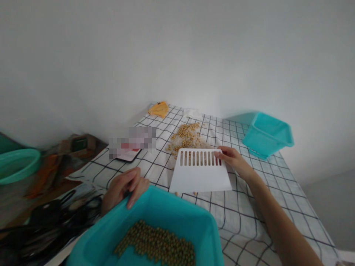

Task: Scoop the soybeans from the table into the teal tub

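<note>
My right hand [231, 158] is closed on the top right corner of a white slotted plastic scraper [200, 180], a flat trapezoid with a row of slots along its narrower edge. Behind it, a heap of yellow soybeans [184, 136] mixed with small whitish grains lies on the tablecloth. Close to me, my left hand [126, 188] is curled over the far left rim of a teal plastic basin [177, 205]. Inside that basin lie many round beans [155, 242], darker in this light. A few stray beans sit between the scraper and the basin.
A second teal basin [267, 135] stands tilted at the right on the checkered tablecloth [238, 210]. A phone [129, 156], partly blurred out, lies at the left; a yellow cloth-like item [159, 109] is near the wall. Dark cables [63, 212] crowd the lower left, below a green tub [19, 164].
</note>
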### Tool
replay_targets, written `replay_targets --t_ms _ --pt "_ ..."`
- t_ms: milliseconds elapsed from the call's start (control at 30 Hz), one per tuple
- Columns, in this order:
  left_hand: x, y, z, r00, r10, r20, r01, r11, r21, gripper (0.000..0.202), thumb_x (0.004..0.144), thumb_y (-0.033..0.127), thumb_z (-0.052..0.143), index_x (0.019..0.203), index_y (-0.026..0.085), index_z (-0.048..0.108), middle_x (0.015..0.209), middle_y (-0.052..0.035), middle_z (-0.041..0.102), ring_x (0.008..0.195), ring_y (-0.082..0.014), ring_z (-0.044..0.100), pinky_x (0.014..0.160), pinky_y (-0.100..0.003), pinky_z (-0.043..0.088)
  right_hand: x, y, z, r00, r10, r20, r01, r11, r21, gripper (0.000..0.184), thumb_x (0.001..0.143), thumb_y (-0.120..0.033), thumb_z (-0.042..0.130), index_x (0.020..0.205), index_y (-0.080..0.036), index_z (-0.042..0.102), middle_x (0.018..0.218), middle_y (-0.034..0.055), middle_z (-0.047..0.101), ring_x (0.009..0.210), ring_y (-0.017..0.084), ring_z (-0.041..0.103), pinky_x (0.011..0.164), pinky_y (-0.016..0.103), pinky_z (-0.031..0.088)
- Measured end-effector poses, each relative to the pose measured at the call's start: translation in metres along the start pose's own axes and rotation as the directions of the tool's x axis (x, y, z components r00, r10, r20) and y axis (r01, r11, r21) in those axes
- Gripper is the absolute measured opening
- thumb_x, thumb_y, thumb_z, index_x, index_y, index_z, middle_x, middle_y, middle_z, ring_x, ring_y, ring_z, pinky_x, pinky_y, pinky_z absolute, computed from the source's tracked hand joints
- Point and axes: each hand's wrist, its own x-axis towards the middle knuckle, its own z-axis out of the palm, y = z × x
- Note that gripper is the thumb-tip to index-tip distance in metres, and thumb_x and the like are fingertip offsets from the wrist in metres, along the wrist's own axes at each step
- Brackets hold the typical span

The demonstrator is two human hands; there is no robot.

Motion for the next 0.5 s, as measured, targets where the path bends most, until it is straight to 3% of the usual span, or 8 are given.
replay_targets --t_ms 500 --pt "-0.0013 -0.0002 0.0051 1.000 0.001 0.019 0.000 0.998 -0.067 0.040 0.097 0.036 0.057 0.060 0.022 0.058 0.037 0.0033 0.057 0.044 -0.0158 0.025 0.055 -0.029 0.035 -0.0036 -0.0050 0.0023 0.995 -0.103 -0.008 0.104 0.993 0.053 0.042 0.087 -0.056 0.071 0.070 -0.019 0.062 0.063 -0.0013 0.060 0.059 0.013 0.055 0.057 0.025 0.039"
